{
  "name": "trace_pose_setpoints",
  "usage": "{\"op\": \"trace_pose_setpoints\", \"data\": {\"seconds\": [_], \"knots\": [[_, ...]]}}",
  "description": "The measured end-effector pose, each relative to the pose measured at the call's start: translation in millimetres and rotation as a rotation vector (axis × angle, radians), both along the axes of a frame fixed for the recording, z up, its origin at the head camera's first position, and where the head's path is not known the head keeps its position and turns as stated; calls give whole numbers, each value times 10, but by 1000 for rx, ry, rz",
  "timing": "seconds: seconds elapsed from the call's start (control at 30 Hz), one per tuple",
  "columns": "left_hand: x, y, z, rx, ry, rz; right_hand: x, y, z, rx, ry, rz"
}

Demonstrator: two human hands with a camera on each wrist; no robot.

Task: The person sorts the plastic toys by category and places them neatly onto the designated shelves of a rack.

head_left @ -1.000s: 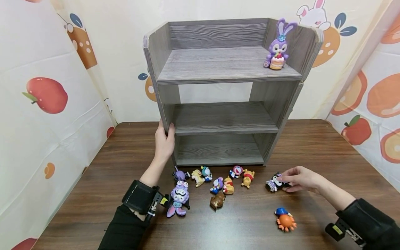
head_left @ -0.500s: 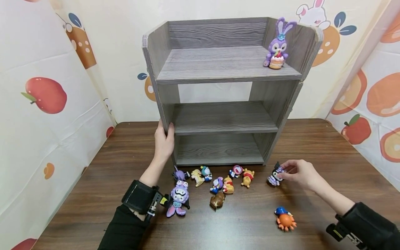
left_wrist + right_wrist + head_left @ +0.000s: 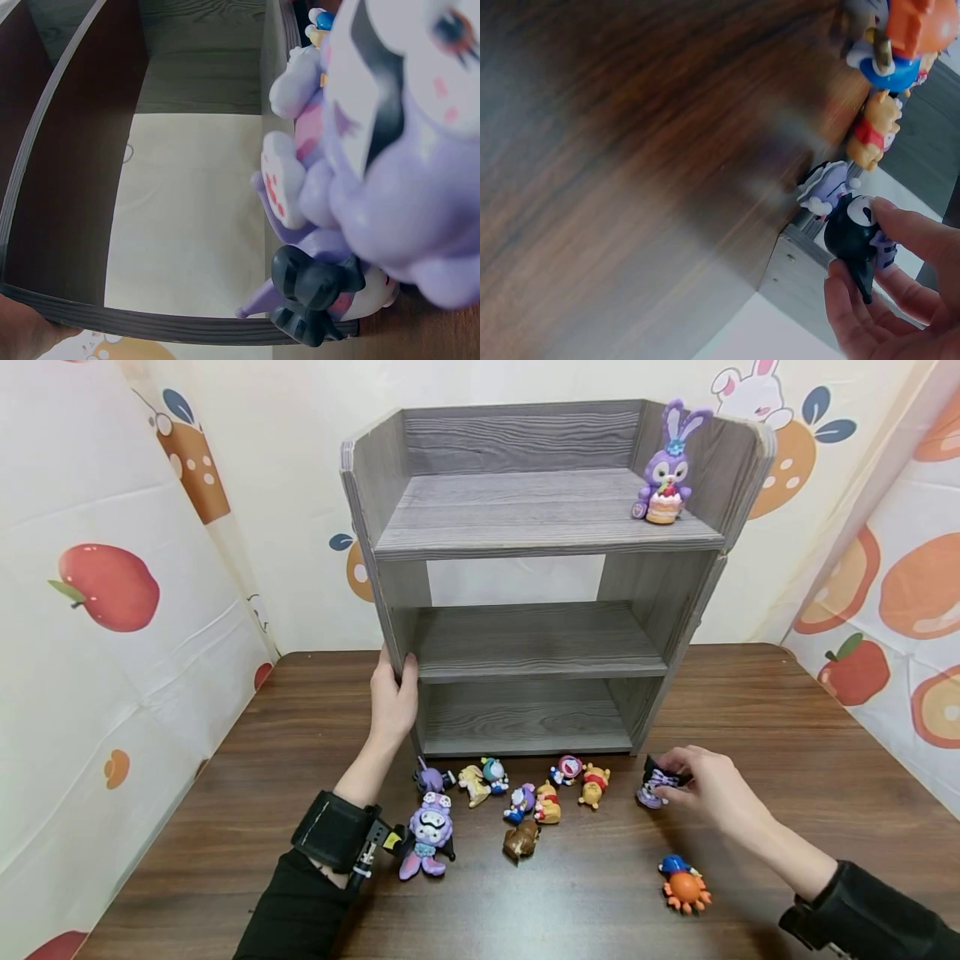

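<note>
Black-and-purple toy (image 3: 849, 229) pinched in your right hand (image 3: 712, 783); go easy on it; left hand (image 3: 393, 702) grips the shelf (image 3: 517, 514), so brace there.

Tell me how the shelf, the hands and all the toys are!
Gray shelf: standing on the table
Left hand: gripping the shelf's side
Right hand: pinching a toy
Black-and-purple toy: held
Cake rabbit: upright on the shelf's top
Big purple toy: lying down
Orange-and-blue toy: lying down
Other little toys: lying on the table

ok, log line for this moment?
left hand: grips gray shelf unit, left side | right hand: holds black-hooded figurine | purple bunny figurine: top shelf | orange crab figurine: on wooden table
</note>
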State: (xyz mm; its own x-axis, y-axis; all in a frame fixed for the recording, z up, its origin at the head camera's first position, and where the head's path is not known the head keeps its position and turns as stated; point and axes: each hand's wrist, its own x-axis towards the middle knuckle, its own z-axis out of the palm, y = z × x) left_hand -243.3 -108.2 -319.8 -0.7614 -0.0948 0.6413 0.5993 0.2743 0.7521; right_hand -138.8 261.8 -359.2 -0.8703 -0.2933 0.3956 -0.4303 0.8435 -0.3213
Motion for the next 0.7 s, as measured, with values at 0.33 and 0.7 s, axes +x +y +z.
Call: {"op": "trace_pose_setpoints", "data": {"seconds": [0.33, 0.7], "knots": [[-8, -1, -5, 3, 10, -6, 82, -91, -13, 61, 9, -3], [16, 5, 10, 4, 7, -1, 68, -74, -42, 48, -24, 22]]}}
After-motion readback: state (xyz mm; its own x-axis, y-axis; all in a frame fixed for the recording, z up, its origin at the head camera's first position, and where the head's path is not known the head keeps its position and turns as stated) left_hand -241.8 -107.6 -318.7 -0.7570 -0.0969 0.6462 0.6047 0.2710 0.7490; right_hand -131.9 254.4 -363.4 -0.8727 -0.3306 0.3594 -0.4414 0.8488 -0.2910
